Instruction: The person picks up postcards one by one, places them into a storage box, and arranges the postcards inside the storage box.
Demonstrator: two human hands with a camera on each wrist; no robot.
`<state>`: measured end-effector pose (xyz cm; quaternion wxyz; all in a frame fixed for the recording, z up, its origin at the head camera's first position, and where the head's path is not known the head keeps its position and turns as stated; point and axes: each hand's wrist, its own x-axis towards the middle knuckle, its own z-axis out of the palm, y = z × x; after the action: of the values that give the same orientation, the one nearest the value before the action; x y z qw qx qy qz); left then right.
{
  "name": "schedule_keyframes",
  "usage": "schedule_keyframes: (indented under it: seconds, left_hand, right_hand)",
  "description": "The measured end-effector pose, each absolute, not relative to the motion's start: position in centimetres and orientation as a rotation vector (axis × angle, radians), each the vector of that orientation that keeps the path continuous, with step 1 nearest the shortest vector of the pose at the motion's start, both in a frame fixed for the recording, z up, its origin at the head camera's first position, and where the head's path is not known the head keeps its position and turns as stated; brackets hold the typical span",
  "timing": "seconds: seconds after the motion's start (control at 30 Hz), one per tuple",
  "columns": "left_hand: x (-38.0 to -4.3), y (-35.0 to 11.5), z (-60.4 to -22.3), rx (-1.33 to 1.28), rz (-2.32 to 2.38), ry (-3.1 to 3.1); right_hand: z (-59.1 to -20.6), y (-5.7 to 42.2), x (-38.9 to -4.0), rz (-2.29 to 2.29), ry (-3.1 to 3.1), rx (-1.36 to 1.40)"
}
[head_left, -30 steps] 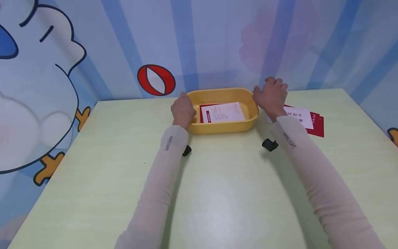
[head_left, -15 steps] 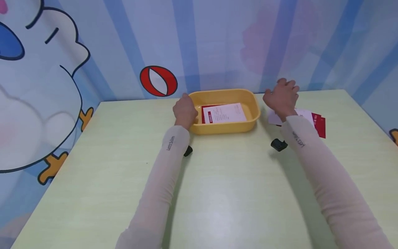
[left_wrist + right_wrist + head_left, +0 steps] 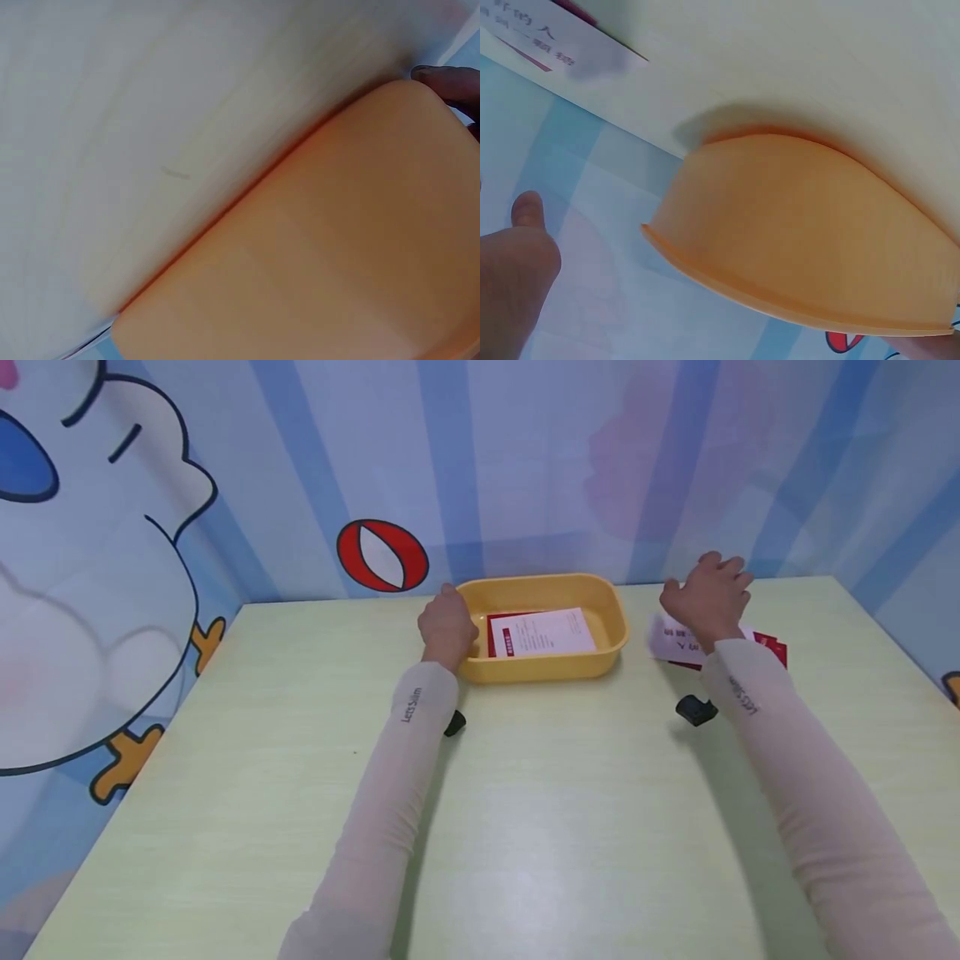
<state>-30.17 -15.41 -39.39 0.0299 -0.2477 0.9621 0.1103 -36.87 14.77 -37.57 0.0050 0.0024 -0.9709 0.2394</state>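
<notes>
A yellow plastic basin point(image 3: 536, 671) stands at the back of the table, holding a white printed card point(image 3: 551, 631) on top of a red one. My left hand point(image 3: 447, 628) grips its left end; in the left wrist view a dark fingertip point(image 3: 429, 73) shows at the corner of the basin's wall point(image 3: 300, 247). My right hand point(image 3: 708, 602) is off the basin, fingers loosely spread and holding nothing. It hovers above white and red cards point(image 3: 675, 642), partly covering them. The right wrist view shows its thumb point(image 3: 529, 210) apart from the basin point(image 3: 802, 232).
The pale table point(image 3: 510, 827) meets a blue striped wall point(image 3: 525, 460) right behind the basin. A red-and-white ball point(image 3: 382, 556) is printed on that wall. Black wrist devices, such as the right one point(image 3: 696, 710), hang under both sleeves.
My right hand has let go of the basin's right end and moved right, over the cards on the table. The left hand keeps its grip, and the basin stays in place.
</notes>
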Motion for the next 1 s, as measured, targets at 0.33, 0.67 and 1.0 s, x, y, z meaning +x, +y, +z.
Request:
schedule_keyframes:
  seconds: [0.33,0.67,1.0]
  left_hand:
    - [-30.4,-15.6,-39.5,-0.780,0.341,2.974]
    - [-30.4,-15.6,-39.4,-0.771,0.356,2.970]
    - [-30.6,-15.6,-39.4,-0.777,0.364,2.952]
  right_hand:
    - [-37.3,16.9,-37.1,0.702,-3.094,0.016]
    - [-37.8,18.7,-37.0,0.614,-3.155,0.024]
    - [-38.6,19.9,-37.3,0.561,-3.202,-0.096]
